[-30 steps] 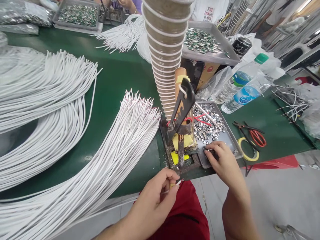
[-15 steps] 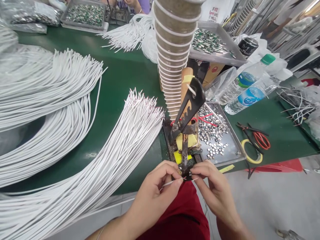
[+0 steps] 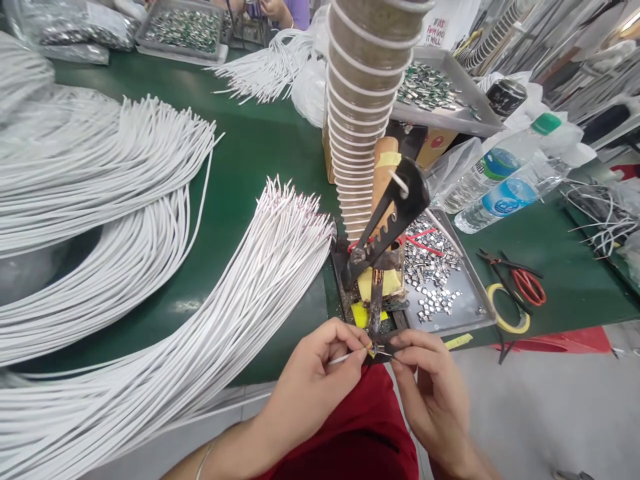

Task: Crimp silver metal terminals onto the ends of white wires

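Note:
My left hand (image 3: 313,380) pinches the end of a thin white wire (image 3: 345,359) between thumb and fingers. My right hand (image 3: 433,390) pinches a small metal clip (image 3: 379,349) and holds it against the wire's tip. Both hands meet at the table's near edge, right under the tip of a soldering iron (image 3: 375,303) that hangs in a black stand (image 3: 385,227). A metal tray (image 3: 463,317) with several loose clips lies just right of the stand.
Large bundles of white wires (image 3: 240,300) fan over the green table (image 3: 240,167) on the left. A tall stack of paper cups (image 3: 367,100), two water bottles (image 3: 510,190), red-handled scissors (image 3: 523,280) and a yellow tape ring (image 3: 507,310) stand around. Another person's hands (image 3: 273,8) work at the far edge.
My right hand left the clip tray with a clip and came over to the left hand. The clip now meets the wire tip under the iron.

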Available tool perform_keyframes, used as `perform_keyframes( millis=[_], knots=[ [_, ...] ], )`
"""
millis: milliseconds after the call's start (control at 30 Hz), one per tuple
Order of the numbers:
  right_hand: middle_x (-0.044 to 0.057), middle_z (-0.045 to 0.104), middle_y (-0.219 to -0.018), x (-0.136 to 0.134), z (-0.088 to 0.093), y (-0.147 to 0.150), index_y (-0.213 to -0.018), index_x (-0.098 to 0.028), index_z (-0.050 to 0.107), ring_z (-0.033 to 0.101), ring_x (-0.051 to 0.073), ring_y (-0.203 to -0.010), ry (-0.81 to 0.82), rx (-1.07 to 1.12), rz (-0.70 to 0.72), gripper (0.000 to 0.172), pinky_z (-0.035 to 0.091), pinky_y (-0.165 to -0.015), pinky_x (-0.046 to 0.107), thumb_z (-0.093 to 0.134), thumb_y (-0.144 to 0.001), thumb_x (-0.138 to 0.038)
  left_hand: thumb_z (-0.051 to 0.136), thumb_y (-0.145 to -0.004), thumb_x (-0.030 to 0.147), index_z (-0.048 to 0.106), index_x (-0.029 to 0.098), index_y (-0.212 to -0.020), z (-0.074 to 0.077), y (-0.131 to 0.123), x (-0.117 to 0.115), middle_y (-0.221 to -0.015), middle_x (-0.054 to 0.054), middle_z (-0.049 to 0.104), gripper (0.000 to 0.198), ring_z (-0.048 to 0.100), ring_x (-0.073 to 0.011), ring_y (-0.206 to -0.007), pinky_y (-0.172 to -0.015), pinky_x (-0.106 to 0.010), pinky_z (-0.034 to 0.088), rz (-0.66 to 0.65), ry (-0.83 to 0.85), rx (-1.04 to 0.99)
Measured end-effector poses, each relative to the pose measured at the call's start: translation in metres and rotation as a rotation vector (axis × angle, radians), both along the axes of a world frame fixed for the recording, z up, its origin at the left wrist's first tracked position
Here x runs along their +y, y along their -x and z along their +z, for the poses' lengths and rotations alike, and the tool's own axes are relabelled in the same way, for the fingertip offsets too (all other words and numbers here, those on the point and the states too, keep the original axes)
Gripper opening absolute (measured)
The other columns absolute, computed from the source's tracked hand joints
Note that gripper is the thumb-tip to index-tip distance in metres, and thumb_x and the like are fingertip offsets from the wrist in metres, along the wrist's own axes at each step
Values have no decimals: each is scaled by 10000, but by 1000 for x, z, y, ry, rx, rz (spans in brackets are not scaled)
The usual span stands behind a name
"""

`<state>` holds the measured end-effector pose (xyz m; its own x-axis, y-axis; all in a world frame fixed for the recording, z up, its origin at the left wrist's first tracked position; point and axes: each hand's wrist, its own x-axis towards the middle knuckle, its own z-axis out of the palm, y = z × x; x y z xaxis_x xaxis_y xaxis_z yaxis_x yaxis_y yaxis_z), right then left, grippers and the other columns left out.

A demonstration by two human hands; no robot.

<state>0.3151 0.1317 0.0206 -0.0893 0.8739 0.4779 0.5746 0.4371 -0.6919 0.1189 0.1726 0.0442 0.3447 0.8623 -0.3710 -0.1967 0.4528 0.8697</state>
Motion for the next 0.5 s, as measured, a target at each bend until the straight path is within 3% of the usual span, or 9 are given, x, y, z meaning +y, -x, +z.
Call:
perform_keyframes(
  millis=[267,500],
  knots=[
    [62,780,-1076,4,-1,7,-1121,-235,632,784,179,-982,-139,-158,-47,246,662,-904,341,626,-977,-35,763,-859,200,619,192,-754,5,-2,6,-937,-9,735,179,569,-94,-670,-702,-218,494,29,-2,-13],
    [74,788,-1064,8,4,10,-1109,-229,643,797,193,-973,-165,-172,-45,247,671,-864,336,641,-961,-31,768,-849,215,624,195,-760,7,-1,7,-939,-11,739,170,585,-96,-668,-670,-209,500,54,-14,0]
  ],
)
